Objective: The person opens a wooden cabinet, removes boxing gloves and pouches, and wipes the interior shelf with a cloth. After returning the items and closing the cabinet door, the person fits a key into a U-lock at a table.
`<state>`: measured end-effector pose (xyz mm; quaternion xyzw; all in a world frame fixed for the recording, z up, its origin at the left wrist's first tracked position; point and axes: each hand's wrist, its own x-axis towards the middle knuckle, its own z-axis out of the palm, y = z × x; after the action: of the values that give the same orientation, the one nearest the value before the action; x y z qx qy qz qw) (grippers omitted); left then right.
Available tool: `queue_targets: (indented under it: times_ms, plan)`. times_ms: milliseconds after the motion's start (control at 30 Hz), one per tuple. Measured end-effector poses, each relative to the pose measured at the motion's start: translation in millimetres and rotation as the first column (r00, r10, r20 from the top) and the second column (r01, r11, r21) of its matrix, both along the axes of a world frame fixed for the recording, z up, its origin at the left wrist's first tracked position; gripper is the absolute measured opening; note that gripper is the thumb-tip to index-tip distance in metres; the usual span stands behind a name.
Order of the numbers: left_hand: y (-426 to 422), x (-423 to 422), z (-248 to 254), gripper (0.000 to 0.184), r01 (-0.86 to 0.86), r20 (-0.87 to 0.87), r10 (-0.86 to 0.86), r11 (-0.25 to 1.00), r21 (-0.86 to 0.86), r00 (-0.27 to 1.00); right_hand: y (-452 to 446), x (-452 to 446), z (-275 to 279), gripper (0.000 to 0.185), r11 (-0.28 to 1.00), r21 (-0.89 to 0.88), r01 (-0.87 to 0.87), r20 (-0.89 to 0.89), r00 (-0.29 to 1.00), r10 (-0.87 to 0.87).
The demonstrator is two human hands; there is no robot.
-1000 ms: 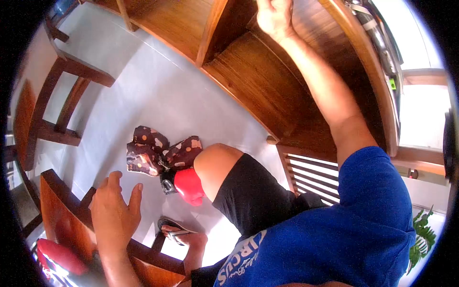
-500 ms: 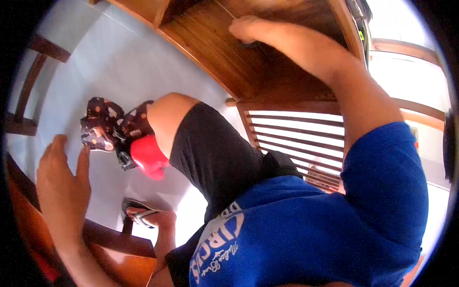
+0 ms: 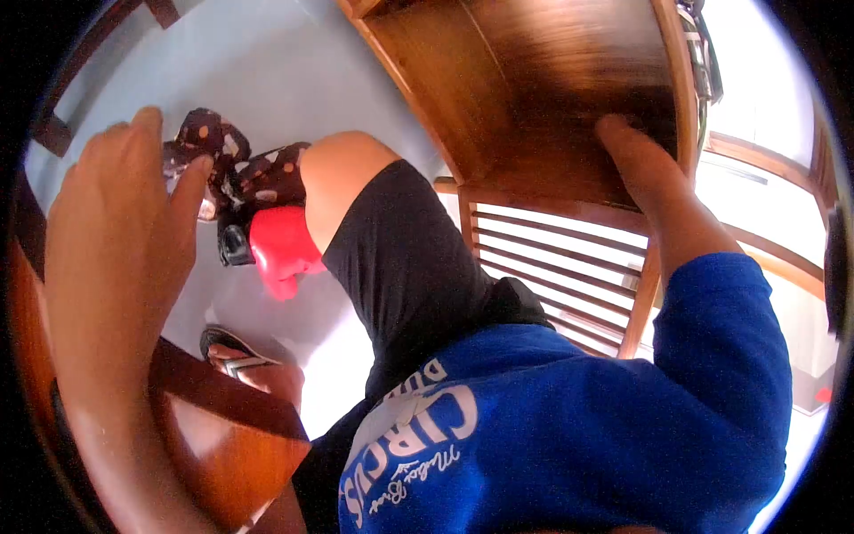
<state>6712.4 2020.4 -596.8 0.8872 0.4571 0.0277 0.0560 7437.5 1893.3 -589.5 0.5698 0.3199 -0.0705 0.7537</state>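
Wooden shelf (image 3: 440, 80) slants lengthwise down-right, left grip (image 3: 124, 209) released, right grip (image 3: 625, 141) impossible to tell.

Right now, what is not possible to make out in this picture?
Head view:
Right hand: what it holds, if anything, is lost in blur and shadow inside the wooden compartment.
Dark patterned item: partly behind the left hand.
Red item: partly behind the knee.
Compartment's top: cut by the upper edge.
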Motion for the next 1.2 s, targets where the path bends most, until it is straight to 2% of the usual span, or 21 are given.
queue_targets:
  times_ms: [67,133,167,233,267,367,433,500,533,567,600,633,700,767,800,833,933,1033,1100,1167,1200]
  plan:
    - [3.5,1.1,-1.5,0.049,-0.035,-0.005,0.035,0.998,-0.054,0.999,-14.5,-23.5,5.3,0.040,0.995,-0.073,0.063,-0.031,0.997,-0.066]
    - [6.5,7.1,7.2,0.050,-0.101,-0.052,0.094,0.983,-0.151,0.994,-18.4,-58.6,-14.0,0.043,0.986,-0.129,0.108,-0.116,0.986,-0.123]
    - [8.6,7.0,4.6,0.049,-0.094,-0.018,0.092,0.986,-0.135,0.996,-16.9,-75.7,-32.2,0.045,0.976,-0.187,0.109,-0.174,0.974,-0.142]
    - [8.8,3.5,1.9,0.049,-0.078,0.021,0.080,0.991,-0.106,0.997,-12.2,-114.2,-77.6,0.047,0.881,-0.469,0.064,-0.276,0.937,-0.215]
    - [9.1,2.1,2.1,0.049,-0.078,0.025,0.080,0.993,-0.092,0.996,-12.4,-146.3,-77.1,0.048,0.936,-0.352,-0.004,-0.500,0.846,-0.184]
    - [10.1,1.6,-5.8,0.049,-0.060,0.029,0.063,0.995,-0.078,0.998,-10.0,-193.3,-97.6,0.051,0.964,-0.245,0.102,-0.581,0.781,-0.230]
    - [11.4,-0.4,-11.3,0.049,-0.037,0.029,0.039,0.997,-0.068,0.999,-34.9,-135.0,-124.1,0.044,0.962,-0.235,0.139,-0.694,0.668,-0.266]
    - [10.7,4.6,-6.7,0.046,-0.042,-0.001,0.042,0.994,-0.098,0.999,-24.8,-140.7,-104.8,0.041,0.907,-0.160,0.390,-0.494,0.764,-0.416]
    - [10.8,9.0,-2.2,0.045,-0.038,-0.001,0.038,0.993,-0.108,0.999,-36.4,-124.6,-103.4,0.044,0.890,-0.402,0.213,-0.443,0.806,-0.393]
    - [11.5,15.5,4.1,0.043,-0.068,-0.032,0.063,0.984,-0.165,0.997,-50.4,-86.1,-105.6,0.048,0.790,-0.613,0.030,-0.397,0.852,-0.341]
    - [12.5,21.8,11.7,0.041,-0.110,-0.061,0.099,0.970,-0.217,0.993,-46.7,-66.0,-101.3,0.053,0.610,-0.780,-0.140,-0.364,0.894,-0.262]
    - [12.5,22.3,17.0,0.039,-0.162,-0.092,0.142,0.948,-0.273,0.986,-33.4,-85.6,-79.9,0.050,0.707,-0.702,-0.080,-0.368,0.891,-0.265]
    - [13.7,18.3,13.4,0.033,-0.115,-0.030,0.111,0.961,-0.252,0.993,-18.5,-176.1,-12.4,0.046,0.860,-0.509,0.032,-0.388,0.884,-0.263]
    - [14.4,11.3,12.2,0.026,-0.078,0.041,0.088,0.978,-0.196,0.995,2.6,-249.0,37.8,0.054,0.897,-0.287,0.335,-0.186,0.899,-0.396]
    - [11.9,9.7,17.0,0.025,-0.082,0.064,0.096,0.979,-0.189,0.993,-1.6,-248.9,51.8,0.063,0.885,-0.347,0.311,-0.176,0.905,-0.387]
    - [8.7,8.4,22.0,0.025,-0.078,0.089,0.096,0.980,-0.183,0.991,-7.6,-250.4,60.3,0.059,0.887,-0.290,0.358,-0.069,0.917,-0.393]
    - [8.4,1.4,15.4,0.023,-0.044,0.115,0.066,0.981,-0.189,0.991,-0.7,-305.1,113.2,0.056,0.915,-0.282,0.288,0.004,0.954,-0.299]
    - [5.1,-4.0,11.4,0.023,-0.014,0.181,0.041,0.989,-0.147,0.983,-6.4,-299.3,116.8,0.057,0.944,-0.287,0.163,0.006,0.986,-0.169]
    - [3.0,-3.7,12.1,0.023,0.009,0.211,0.018,0.992,-0.128,0.977,-29.1,-200.4,81.1,0.058,0.892,-0.415,0.180,-0.017,0.978,-0.206]
    - [3.9,-3.7,13.6,0.023,0.017,0.199,0.008,0.992,-0.124,0.980,-32.1,-214.1,73.6,0.058,0.925,-0.321,0.204,-0.108,0.962,-0.250]
    - [3.9,-3.2,13.8,0.024,0.022,0.207,0.003,0.992,-0.121,0.978,-34.5,-206.5,60.3,0.057,0.923,-0.330,0.198,-0.141,0.957,-0.255]
